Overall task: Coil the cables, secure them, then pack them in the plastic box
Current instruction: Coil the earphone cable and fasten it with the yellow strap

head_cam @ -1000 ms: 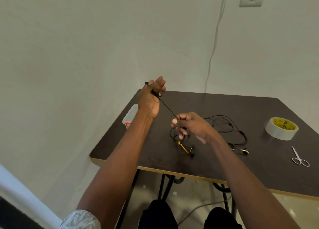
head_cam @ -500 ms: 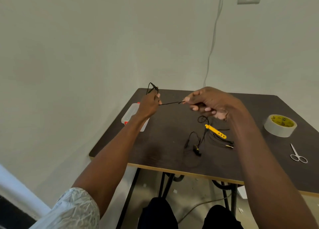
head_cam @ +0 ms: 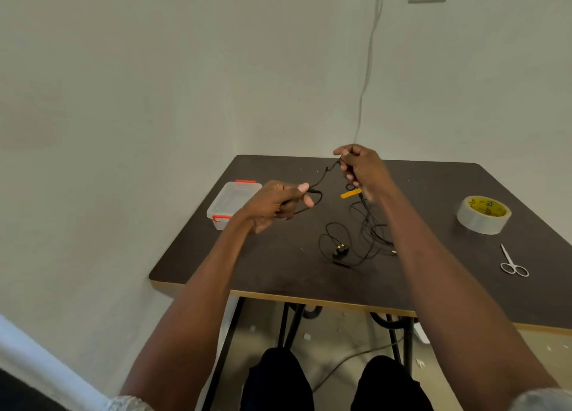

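- A person seated at a dark worktop point(head_cam: 278, 265) holds a thin black cable point(head_cam: 322, 175) in the air between two bare hands, above the far half of the surface.
- The left hand point(head_cam: 275, 204) pinches one end of the cable, fingers point(head_cam: 302, 188) closed together on it, with a small loop curling past the fingertips.
- The right hand point(head_cam: 360, 169), raised higher and nearer the wall, has its fingers curled shut on the same cable; from this fist the cord drops toward the worktop.
- The cable is slim, black and limp, running in a slack, kinked line from one hand to the other.
- A yellow strap point(head_cam: 350, 193) with a row of holes hangs on the cord just below the right hand.
- The rest of the cable lies in loose, uncoiled tangles point(head_cam: 368, 234) on the worktop under the right forearm, ending in a small black piece with yellow marks point(head_cam: 340, 249).
- The plastic box point(head_cam: 230, 201), clear with red clasps, sits at the worktop's left edge, just behind the left hand; whether anything is inside cannot be told.
- A roll of clear tape point(head_cam: 483, 214) with a yellow core stands near the right edge, with small scissors point(head_cam: 512, 263) lying nearer the person, both well apart from the cable.
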A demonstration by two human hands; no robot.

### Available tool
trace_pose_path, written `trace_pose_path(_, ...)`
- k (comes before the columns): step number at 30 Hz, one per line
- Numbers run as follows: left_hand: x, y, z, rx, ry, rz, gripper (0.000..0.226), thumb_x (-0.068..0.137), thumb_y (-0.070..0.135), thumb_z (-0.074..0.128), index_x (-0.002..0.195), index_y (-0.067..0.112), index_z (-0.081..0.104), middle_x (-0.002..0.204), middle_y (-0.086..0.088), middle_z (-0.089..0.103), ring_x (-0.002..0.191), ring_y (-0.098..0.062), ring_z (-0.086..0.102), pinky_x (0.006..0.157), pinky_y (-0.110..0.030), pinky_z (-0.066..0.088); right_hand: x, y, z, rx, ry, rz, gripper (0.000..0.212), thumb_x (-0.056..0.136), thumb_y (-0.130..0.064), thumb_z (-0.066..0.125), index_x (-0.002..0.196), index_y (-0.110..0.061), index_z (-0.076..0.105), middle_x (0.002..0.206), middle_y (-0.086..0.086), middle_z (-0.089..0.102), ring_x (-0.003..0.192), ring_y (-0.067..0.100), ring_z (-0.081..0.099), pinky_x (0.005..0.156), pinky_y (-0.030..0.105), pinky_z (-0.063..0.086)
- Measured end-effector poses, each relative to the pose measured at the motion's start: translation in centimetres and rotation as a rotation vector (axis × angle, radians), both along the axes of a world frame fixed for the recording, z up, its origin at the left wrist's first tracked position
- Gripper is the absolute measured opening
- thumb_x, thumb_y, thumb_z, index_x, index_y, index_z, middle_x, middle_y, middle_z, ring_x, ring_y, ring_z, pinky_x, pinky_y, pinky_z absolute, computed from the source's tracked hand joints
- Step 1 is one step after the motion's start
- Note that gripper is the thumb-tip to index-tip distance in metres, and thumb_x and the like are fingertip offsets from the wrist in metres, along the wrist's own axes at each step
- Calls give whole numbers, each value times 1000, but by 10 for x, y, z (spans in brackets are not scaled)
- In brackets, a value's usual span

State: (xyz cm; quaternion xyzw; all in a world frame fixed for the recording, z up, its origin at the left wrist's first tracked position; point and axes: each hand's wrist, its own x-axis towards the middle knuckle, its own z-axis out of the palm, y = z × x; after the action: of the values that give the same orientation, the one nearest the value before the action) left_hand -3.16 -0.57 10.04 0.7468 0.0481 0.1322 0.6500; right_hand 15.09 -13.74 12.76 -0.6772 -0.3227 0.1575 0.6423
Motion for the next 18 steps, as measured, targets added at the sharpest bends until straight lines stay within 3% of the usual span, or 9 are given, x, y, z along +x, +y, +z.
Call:
trace_pose_path(3, -11, -5, 6, -204, -77, -50, 37, 96, 30, 51, 85, -2, 64, 41, 4, 26, 33, -9, 21, 48, -29, 22, 2, 3, -30, -124, -105, -76, 21, 99, -13, 46, 94, -11, 66, 63, 1, 50, 44, 8, 36, 42, 21, 29)
trace_pose_path(6, -16, -5, 11, -322, -103, -44, 34, 95, 26, 50, 85, -5, 58, 44, 1, 46, 30, -9, 37, 42, -24, 30, -5, 6, -54, -228, -154, -34, 19, 98, -8, 48, 95, -6, 67, 61, 2, 51, 45, 6, 39, 44, 17, 31)
trace_pose_path(8, -19, -3, 14, -389, -70, -23, 35, 93, 24, 51, 91, -9, 62, 51, -2, 52, 33, -10, 45, 36, -19, 34, -14, 7, -59, -364, -234, 55, 19, 98, -9, 51, 95, -6, 70, 63, 0, 57, 47, 1, 45, 52, 18, 35)
trace_pose_path(10, -19, 1, 15, -387, -16, 7, 32, 95, 22, 51, 104, -6, 64, 55, -4, 55, 34, -8, 48, 30, -15, 30, -23, 8, -56, -468, -263, 147, 20, 96, -3, 53, 99, -7, 72, 78, 1, 67, 60, -4, 53, 63, 19, 39)
trace_pose_path(12, -19, 4, 17, -363, 21, 40, 30, 98, 19, 48, 107, -6, 63, 60, -4, 60, 35, -5, 48, 28, -14, 29, -35, 6, -46, -393, -221, 182, 40, 86, 14, 45, 109, -7, 69, 102, 3, 70, 84, 4, 60, 71, 21, 42)
trace_pose_path(14, -18, 5, 21, -361, 43, 54, 27, 99, 15, 47, 104, -6, 63, 66, -6, 67, 42, -6, 56, 31, -14, 35, -46, 7, -37, -162, -127, 253, 53, 75, 19, 41, 117, -4, 64, 114, 5, 68, 103, 9, 60, 76, 22, 42)
trace_pose_path(16, -18, 5, 26, -362, 58, 50, 24, 99, 10, 46, 103, -6, 63, 75, -9, 72, 53, -8, 64, 40, -15, 42, -53, 8, -29, 60, 29, 371, 49, 75, 9, 47, 121, -1, 60, 116, 8, 65, 106, 12, 60, 78, 19, 45)
trace_pose_path(18, -20, 7, 32, -300, 69, 58, 22, 98, 6, 45, 103, -6, 63, 73, -8, 69, 50, -8, 57, 40, -16, 37, -53, 11, -24, 143, 112, 441, 42, 82, -1, 58, 123, 0, 59, 116, 12, 65, 101, 19, 61, 85, 26, 49)
